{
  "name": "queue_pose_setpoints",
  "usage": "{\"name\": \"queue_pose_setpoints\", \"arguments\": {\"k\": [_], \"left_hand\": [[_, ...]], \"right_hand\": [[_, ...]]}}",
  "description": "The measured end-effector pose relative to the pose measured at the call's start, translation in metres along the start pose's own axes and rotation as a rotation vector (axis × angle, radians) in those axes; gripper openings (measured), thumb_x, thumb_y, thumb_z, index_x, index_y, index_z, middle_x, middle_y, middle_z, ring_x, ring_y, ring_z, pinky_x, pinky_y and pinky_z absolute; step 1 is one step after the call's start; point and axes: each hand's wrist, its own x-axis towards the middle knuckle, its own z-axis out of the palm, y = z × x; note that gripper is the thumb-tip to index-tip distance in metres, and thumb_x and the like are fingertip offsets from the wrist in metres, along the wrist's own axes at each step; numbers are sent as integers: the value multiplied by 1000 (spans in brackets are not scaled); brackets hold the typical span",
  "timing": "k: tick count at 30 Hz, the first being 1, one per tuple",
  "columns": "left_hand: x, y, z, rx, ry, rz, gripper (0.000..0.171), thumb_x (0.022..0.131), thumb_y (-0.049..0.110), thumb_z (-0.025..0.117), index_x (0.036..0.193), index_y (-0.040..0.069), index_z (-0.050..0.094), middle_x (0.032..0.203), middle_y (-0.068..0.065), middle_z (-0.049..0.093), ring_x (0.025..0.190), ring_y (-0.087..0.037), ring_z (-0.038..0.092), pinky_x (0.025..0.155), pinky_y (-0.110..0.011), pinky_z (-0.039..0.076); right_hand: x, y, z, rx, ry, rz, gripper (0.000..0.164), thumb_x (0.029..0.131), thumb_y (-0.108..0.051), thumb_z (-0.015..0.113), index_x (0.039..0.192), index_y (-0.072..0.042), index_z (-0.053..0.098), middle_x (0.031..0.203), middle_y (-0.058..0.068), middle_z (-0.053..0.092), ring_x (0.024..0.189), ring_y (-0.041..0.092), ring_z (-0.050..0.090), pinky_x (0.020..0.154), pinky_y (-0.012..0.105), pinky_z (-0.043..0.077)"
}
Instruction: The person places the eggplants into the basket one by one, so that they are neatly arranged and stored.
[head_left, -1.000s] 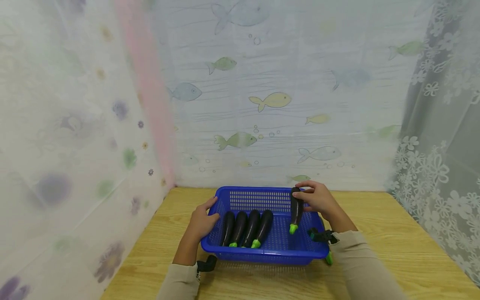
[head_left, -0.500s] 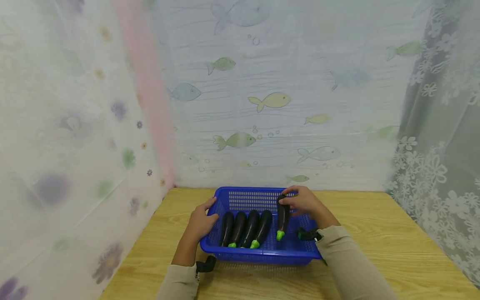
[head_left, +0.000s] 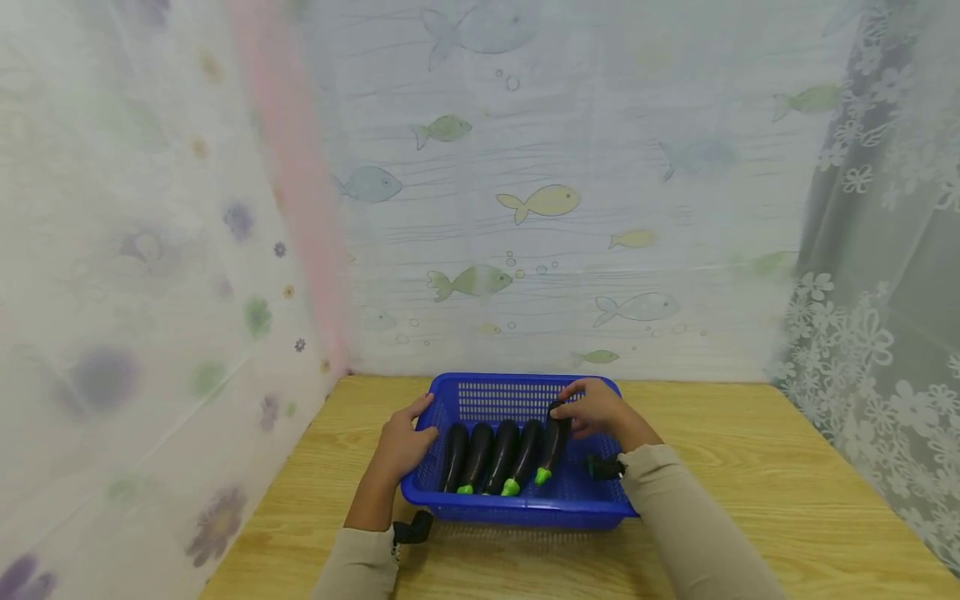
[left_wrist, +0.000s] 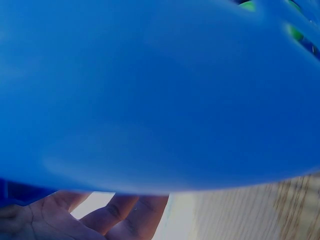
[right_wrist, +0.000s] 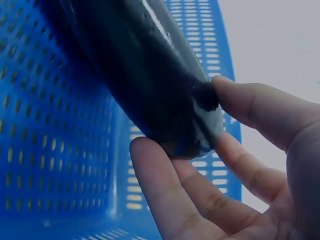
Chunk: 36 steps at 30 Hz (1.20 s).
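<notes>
A blue slotted plastic basket (head_left: pixel 577 503) stands on the table. My left hand (head_left: pixel 401 442) grips its left rim, thumb on the inner side; in the left wrist view the blurred basket wall (left_wrist: pixel 160 95) covers most of that hand. Inside the basket, on the left, several dark eggplants (head_left: pixel 504 454) lie side by side with green stem ends toward me. My right hand (head_left: pixel 600 412) pinches the far, rounded end of another eggplant (head_left: pixel 555 446), just right of the row. The right wrist view shows thumb and fingertips around the tip of this eggplant (right_wrist: pixel 145 75).
The wood-grain table (head_left: pixel 750 467) extends to both sides of the basket. Behind it hangs a sheet printed with fish (head_left: pixel 555 200). A flowered sheet (head_left: pixel 150 292) borders the left side, and a lace-patterned curtain (head_left: pixel 870 333) the right.
My right hand has carried its eggplant left and lower, from the basket's right side to beside the row. The left hand has stayed on the rim.
</notes>
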Motion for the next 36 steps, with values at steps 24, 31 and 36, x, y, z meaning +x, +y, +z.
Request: {"name": "queue_pose_setpoints", "arguments": {"k": [24, 31, 36], "left_hand": [[1, 2, -1, 5, -13, -5, 67, 92, 14, 61, 157, 16, 46, 165, -9, 41, 147, -43, 43, 104, -63, 49], [1, 1, 0, 21, -9, -10, 68, 91, 14, 62, 157, 17, 48, 164, -8, 42, 145, -42, 47, 97, -56, 55], [1, 3, -1, 18, -9, -14, 68, 91, 14, 62, 157, 17, 47, 164, -8, 42, 144, -43, 47, 97, -58, 55]], "right_hand": [[2, 9, 11, -103, -32, 65, 39, 85, -6, 81, 117, 5, 60, 109, 21, 63, 87, 35, 73, 76, 47, 63], [-1, 7, 12, -127, -27, 71, 37, 83, -4, 82, 111, 4, 60, 107, 21, 65, 89, 34, 74, 77, 47, 63], [-1, 6, 11, -129, -36, 65, 35, 84, -4, 80, 112, 5, 60, 108, 22, 65, 89, 33, 74, 75, 44, 64]]}}
